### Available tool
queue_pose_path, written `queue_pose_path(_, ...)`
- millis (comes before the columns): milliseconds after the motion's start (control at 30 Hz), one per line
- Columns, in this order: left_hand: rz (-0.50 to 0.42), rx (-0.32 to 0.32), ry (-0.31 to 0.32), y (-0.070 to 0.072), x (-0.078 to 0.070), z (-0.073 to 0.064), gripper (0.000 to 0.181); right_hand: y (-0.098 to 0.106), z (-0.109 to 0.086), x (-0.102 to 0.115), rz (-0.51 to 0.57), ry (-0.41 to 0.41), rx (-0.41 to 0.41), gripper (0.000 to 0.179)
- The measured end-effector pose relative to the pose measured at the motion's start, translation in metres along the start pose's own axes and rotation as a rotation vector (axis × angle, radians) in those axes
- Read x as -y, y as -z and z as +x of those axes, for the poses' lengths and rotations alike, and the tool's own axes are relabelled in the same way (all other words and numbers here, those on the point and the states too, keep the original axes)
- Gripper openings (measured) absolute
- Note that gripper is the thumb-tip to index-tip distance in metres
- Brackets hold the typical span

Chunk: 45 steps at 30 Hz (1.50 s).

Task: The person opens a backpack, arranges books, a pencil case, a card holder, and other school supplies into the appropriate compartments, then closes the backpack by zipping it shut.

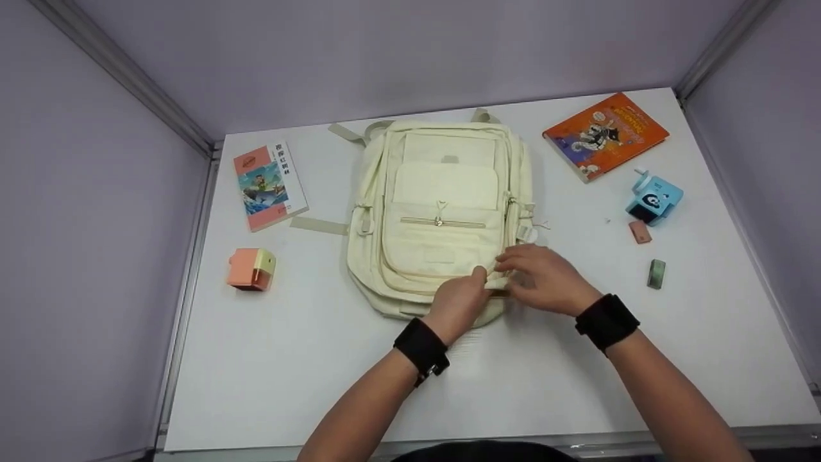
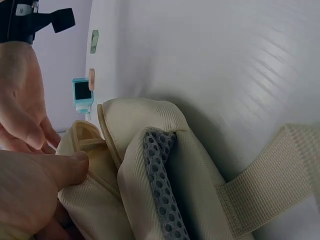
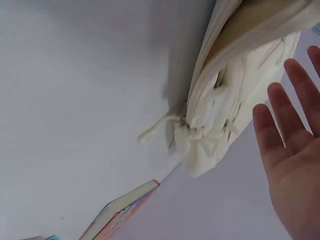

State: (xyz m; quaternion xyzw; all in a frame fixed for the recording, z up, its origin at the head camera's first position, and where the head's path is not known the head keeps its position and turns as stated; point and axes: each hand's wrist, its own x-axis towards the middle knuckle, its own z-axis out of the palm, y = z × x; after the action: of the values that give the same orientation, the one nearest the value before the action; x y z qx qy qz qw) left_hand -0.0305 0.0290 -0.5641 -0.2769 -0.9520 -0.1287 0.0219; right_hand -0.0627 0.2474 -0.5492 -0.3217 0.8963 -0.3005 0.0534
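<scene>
A cream backpack [image 1: 442, 186] lies front side up in the middle of the table. My left hand [image 1: 458, 301] pinches the fabric edge at its lower right corner, thumb on top, as the left wrist view shows. Beside that corner my right hand [image 1: 545, 276] hovers with its fingers spread and fairly straight. Nothing shows in the right palm [image 3: 300, 175]. In the left wrist view a zippered seam [image 2: 107, 135] gapes a little near my thumb, and grey mesh [image 2: 162, 185] shows along the bag's bottom side.
At left are a pink-and-white book [image 1: 269, 186] and a pink pencil sharpener [image 1: 251, 269]. An orange book [image 1: 606, 136], a blue panda sharpener [image 1: 654, 197], a pink eraser [image 1: 640, 231] and a small green block [image 1: 656, 274] lie at right. Purple panels [image 1: 410, 58] enclose the table.
</scene>
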Motion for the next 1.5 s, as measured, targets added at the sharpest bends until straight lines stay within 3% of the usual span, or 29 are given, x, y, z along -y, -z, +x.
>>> queue_pose_path(133,-0.062,0.031,0.017,0.002,0.001,0.0,0.02,-0.015,-0.003,0.009,-0.023,0.026,0.046,0.029)
queue_pose_path(300,-0.144,0.103,-0.01,0.008,0.014,-0.01,0.024,-0.028,-0.008,0.01,0.032,-0.026,0.002,0.029)
queue_pose_path(400,-0.127,0.118,-0.052,0.015,0.037,-0.022,0.048,-0.031,-0.012,0.01,0.062,-0.072,-0.018,0.032)
queue_pose_path(500,-0.076,0.112,-0.076,0.023,0.07,-0.036,0.063,-0.03,-0.014,0.01,0.081,-0.093,-0.025,0.034)
queue_pose_path(633,-0.034,0.119,-0.052,0.033,0.111,-0.049,0.062,-0.026,-0.015,0.008,0.115,-0.092,-0.023,0.034)
queue_pose_path(767,-0.058,0.179,-0.022,0.036,0.134,-0.057,0.056,-0.024,-0.012,0.008,0.149,-0.115,-0.01,0.032)
queue_pose_path(867,-0.087,0.215,-0.011,0.036,0.138,-0.06,0.055,-0.025,-0.009,0.007,0.17,-0.148,0.0,0.031)
queue_pose_path(1000,-0.075,0.217,0.019,0.039,0.136,-0.062,0.052,-0.027,-0.004,0.007,0.198,-0.17,-0.001,0.032)
queue_pose_path(1300,-0.062,0.224,0.089,0.044,0.135,-0.068,0.043,-0.025,0.01,-0.001,0.232,-0.083,0.041,0.025)
queue_pose_path(1400,-0.058,0.233,0.094,0.044,0.134,-0.068,0.042,-0.011,0.013,-0.01,0.239,-0.151,0.062,0.03)
queue_pose_path(1500,-0.029,0.246,0.101,0.042,0.133,-0.066,0.041,0.01,0.019,-0.026,0.16,-0.277,0.048,0.044)
